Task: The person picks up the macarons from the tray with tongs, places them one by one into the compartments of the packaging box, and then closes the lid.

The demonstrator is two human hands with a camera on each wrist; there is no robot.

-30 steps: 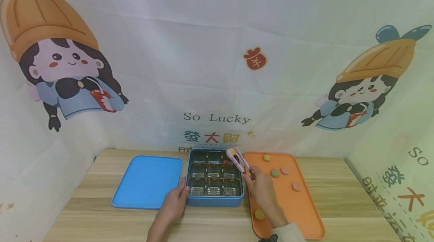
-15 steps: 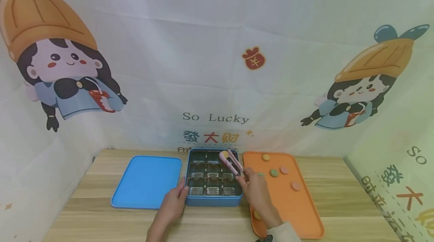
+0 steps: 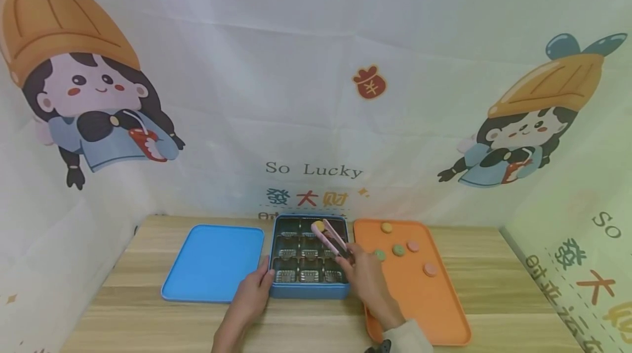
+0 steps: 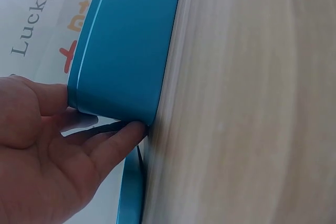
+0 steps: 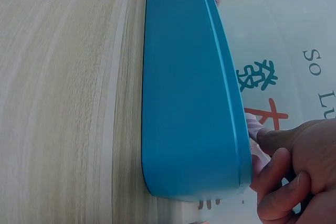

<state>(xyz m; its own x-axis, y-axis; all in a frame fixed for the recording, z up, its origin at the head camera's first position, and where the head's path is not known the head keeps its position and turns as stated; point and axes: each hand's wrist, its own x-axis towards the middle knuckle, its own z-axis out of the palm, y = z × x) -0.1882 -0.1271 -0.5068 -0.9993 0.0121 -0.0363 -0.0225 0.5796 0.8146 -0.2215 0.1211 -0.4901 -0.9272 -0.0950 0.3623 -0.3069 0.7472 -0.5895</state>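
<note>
My left hand (image 3: pixel 252 291) holds the front left corner of a blue tin box (image 3: pixel 310 291); in the left wrist view its thumb meets the rim and the fingers lie along the side. A clear divided insert fills the box. With my right hand (image 3: pixel 369 281) I grip pink tongs (image 3: pixel 325 240), whose tips pinch a yellow macaron (image 3: pixel 320 226) over the back part of the box. Behind the tongs, the back right compartment is partly covered. From the right wrist view, the box wall (image 5: pixel 189 87) hides most of the tongs.
To the right lies an orange tray (image 3: pixel 419 303) with several macarons, among them a green one (image 3: pixel 398 250), a pink one (image 3: pixel 430 269) and a yellow one (image 3: pixel 387 227). A blue lid (image 3: pixel 214 265) rests left of the box. A printed cloth (image 3: pixel 237 95) hangs behind the table.
The right hand has carried the tongs and yellow macaron leftward, from the box's back right corner toward its back middle. My left hand has stayed at the box corner.
</note>
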